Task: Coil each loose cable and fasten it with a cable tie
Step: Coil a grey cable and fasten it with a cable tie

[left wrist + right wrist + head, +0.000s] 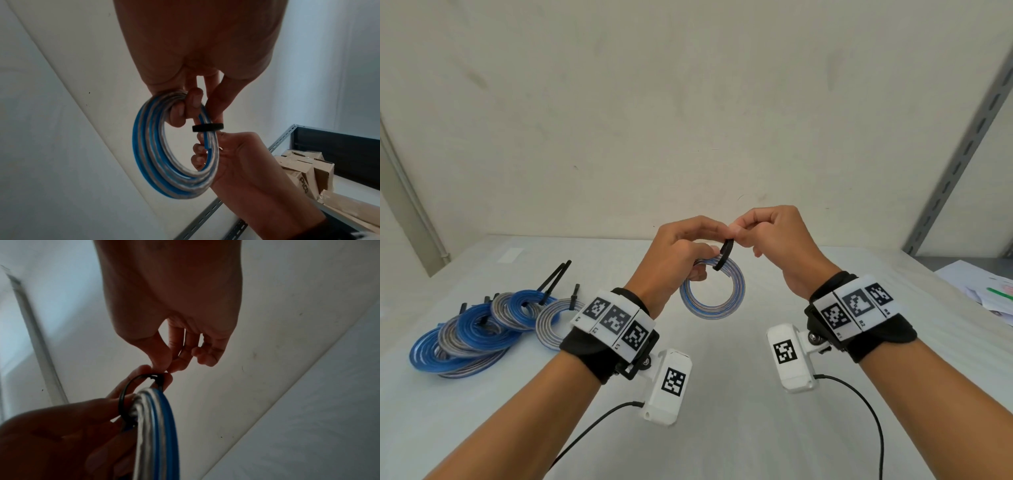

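A coiled blue-and-silver cable (711,295) hangs in the air above the table, held at its top by my left hand (681,253). In the left wrist view the fingers curl round the coil (174,152). A black cable tie (724,254) loops loosely round the coil's top strands (207,127) (131,395). My right hand (763,236) pinches the tie's end between thumb and forefinger, right against my left fingertips; the pinch shows in the right wrist view (164,369). The tie's tail past the pinch is hidden.
A pile of blue and silver coils with black ties (482,329) lies on the white table (722,428) at the left. Papers (986,291) lie at the right edge. A metal shelf post (962,154) stands at the right, with boxes (304,172) on a shelf.
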